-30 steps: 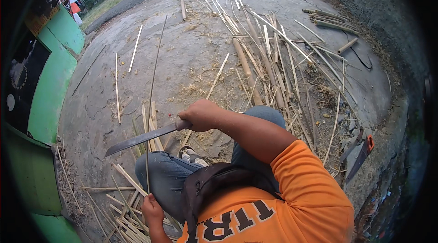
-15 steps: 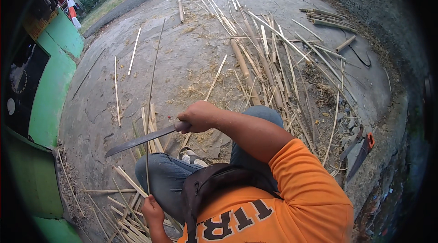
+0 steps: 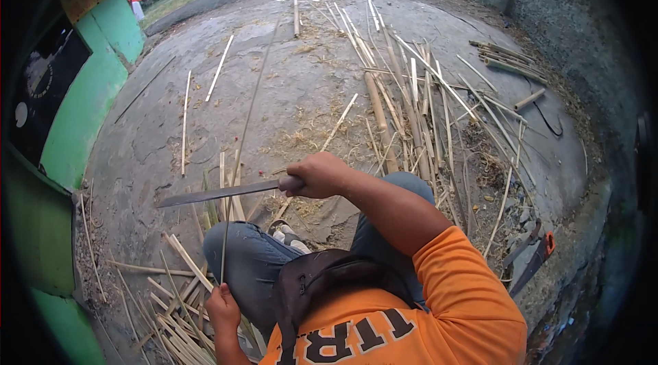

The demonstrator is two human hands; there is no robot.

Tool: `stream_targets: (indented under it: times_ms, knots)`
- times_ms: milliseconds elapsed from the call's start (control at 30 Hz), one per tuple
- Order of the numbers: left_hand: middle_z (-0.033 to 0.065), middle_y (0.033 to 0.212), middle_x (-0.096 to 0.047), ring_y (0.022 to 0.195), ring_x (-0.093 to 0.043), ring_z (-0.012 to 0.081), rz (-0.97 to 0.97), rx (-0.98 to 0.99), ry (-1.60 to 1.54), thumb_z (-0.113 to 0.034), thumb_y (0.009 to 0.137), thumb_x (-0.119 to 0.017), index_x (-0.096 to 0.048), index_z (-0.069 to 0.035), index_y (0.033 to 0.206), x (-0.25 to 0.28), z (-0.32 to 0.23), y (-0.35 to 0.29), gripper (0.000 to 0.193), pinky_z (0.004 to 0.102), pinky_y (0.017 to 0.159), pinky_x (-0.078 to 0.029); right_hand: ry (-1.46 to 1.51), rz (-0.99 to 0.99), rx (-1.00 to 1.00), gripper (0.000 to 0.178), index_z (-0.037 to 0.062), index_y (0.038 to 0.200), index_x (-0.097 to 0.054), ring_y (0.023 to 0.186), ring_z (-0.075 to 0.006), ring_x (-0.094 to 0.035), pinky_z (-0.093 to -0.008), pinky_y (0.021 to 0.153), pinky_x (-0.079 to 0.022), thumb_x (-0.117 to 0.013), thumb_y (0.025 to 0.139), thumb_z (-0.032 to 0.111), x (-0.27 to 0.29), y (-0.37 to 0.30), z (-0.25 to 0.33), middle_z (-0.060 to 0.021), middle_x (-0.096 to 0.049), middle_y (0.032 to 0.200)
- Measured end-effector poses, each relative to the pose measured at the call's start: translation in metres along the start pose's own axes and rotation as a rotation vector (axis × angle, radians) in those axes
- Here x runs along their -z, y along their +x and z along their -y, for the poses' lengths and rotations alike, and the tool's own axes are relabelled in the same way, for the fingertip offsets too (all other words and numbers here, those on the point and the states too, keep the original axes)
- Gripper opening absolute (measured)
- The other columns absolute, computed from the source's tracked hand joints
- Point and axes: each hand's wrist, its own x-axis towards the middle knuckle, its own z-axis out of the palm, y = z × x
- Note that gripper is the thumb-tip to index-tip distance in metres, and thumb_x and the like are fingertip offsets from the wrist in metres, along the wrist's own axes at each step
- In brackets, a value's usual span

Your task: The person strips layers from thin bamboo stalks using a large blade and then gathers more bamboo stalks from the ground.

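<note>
**Long blade across a thin bamboo strip**

Your right hand has its grip wrapped tight on the handle of a long, flat, dull-grey metal blade, held level above your knees. Your left hand pinches the near end of a thin, pale bamboo strip that runs away across the rough concrete ground. Split bamboo slats and stringy shavings lie scattered to your right.

Long knife across a thin strip — bamboo pile right, slats lower left
</note>
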Motion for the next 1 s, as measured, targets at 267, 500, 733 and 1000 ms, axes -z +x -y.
stream_targets:
  times_ms: [267, 500, 733, 1000]
  knots:
    - [0.0293, 0.070, -0.058, 0.072, -0.058, 0.0558, -0.025, -0.074, -0.077, -0.051, 0.112, -0.040, -0.056, 0.004, 0.084, -0.005, 0.002, 0.000, 0.063, 0.0562, 0.062, -0.042, 1.150, -0.673, -0.321, 0.033, 0.0067, 0.092, -0.056, 0.054, -0.0117, -0.058, -0.0314, 0.048, -0.045, -0.077, 0.098, 0.032, 0.057, 0.006, -0.022, -0.0008, -0.057, 0.068]
    - [0.0290, 0.067, -0.057, 0.071, -0.057, 0.0564, -0.034, -0.075, -0.101, -0.051, 0.112, -0.040, -0.056, 0.003, 0.084, -0.008, 0.006, 0.001, 0.062, 0.0566, 0.061, -0.041, 0.893, -0.766, -0.101, 0.021, 0.0046, 0.098, -0.065, 0.072, -0.0041, -0.047, -0.0245, 0.063, -0.042, -0.077, 0.099, 0.022, 0.060, -0.018, -0.038, 0.0066, -0.053, 0.075]
    - [0.0311, 0.073, -0.059, 0.076, -0.058, 0.0571, -0.007, -0.020, -0.050, -0.052, 0.112, -0.039, -0.057, 0.004, 0.085, -0.007, 0.011, -0.003, 0.064, 0.0592, 0.065, -0.041, 0.139, -0.268, -0.029, 0.021, 0.0118, 0.092, -0.068, 0.083, -0.0407, -0.071, -0.0520, 0.072, -0.055, -0.075, 0.086, 0.031, 0.033, -0.009, 0.013, -0.0163, -0.072, 0.085]
    - [0.0323, 0.077, -0.063, 0.081, -0.061, 0.0576, -0.040, -0.033, 0.005, -0.053, 0.111, -0.040, -0.060, 0.003, 0.085, -0.005, 0.008, -0.003, 0.065, 0.0607, 0.069, -0.045, -0.032, -0.043, 0.101, 0.015, 0.0139, 0.090, -0.070, 0.079, -0.0411, -0.071, -0.0540, 0.069, -0.054, -0.072, 0.081, 0.026, -0.017, -0.007, 0.030, -0.0145, -0.071, 0.081]
